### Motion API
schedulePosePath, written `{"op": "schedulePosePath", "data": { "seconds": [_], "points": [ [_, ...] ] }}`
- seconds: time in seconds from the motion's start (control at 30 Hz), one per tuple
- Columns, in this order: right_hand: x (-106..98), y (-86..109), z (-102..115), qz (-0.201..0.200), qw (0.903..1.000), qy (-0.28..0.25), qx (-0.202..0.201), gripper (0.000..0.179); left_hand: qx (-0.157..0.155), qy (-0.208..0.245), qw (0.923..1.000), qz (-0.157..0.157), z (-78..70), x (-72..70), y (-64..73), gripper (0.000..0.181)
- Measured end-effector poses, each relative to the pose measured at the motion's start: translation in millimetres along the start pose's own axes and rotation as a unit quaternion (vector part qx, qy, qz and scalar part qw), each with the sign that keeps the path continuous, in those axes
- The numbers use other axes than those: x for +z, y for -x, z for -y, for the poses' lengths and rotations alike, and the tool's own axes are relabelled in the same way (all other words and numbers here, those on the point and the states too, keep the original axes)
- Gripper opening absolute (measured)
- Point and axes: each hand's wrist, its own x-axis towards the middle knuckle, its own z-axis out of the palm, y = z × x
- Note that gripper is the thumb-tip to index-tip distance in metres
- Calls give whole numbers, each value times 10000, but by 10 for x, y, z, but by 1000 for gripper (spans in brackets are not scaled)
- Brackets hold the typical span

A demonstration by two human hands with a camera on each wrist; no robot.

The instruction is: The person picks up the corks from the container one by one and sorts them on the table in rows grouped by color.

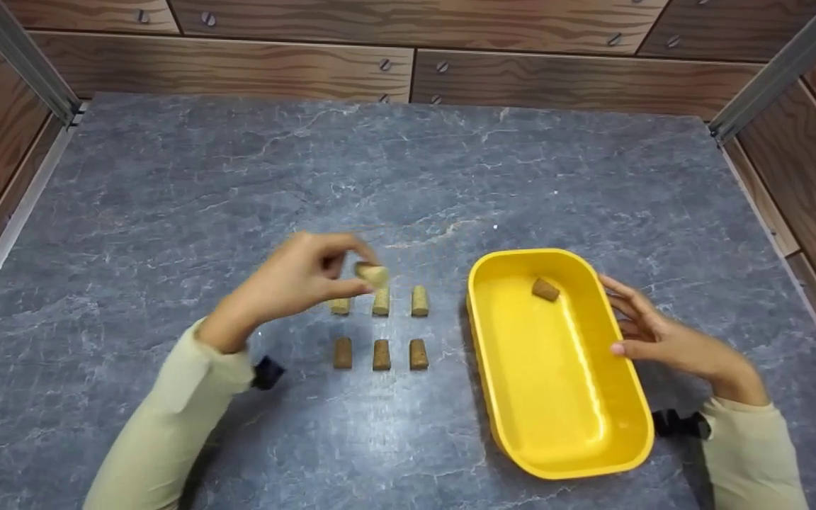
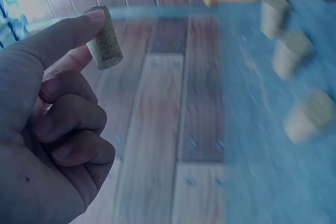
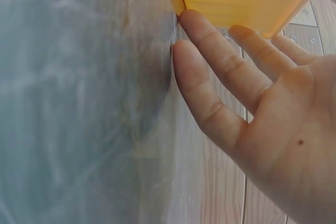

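Between thumb and index finger, my left hand [image 1: 302, 273] pinches a pale cork [image 2: 107, 43] above the table; its other fingers curl into the palm. Below it, a row of three pale corks [image 1: 419, 301] lies on the table, the leftmost partly covered by the hand. Nearer to me is a row of three brown corks [image 1: 381, 354]. To the right stands a yellow tub [image 1: 521, 453], with one brown cork [image 1: 545, 290] lying at its far end. My right hand [image 1: 663, 340] rests against the tub's right side, fingers extended along the outer wall and thumb at the rim.
The grey marbled tabletop [image 1: 273, 170] runs back to a wood-patterned wall [image 1: 273, 67]. More wood-patterned panels [image 1: 812, 156] and metal posts [image 1: 783, 67] border the sides. Dark straps [image 1: 681, 423] show near both sleeves.
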Motion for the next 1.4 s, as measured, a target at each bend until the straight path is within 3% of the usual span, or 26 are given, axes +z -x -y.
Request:
{"op": "schedulePosePath", "data": {
  "seconds": [0.27, 0.63, 1.1, 1.4],
  "points": [
    [4, 22, -14, 44, 9999, -110, -91, 81, -906, -203, 9956, -150, 433, -58, 253, 23],
    [-8, 19, -2, 86, 9998, -156, 60, 81, -1238, -1044, 9866, 185, 776, -44, 317, 22],
    [-8, -8, 3, 57, 9999, -131, 29, 82, -1404, -1928, 9690, 640, 876, -45, 271, 21],
    [-13, -3, 9, 82, 9999, -111, 39, 82, -1583, -1646, 9718, 595, 915, -74, 269, 30]
  ]
}}
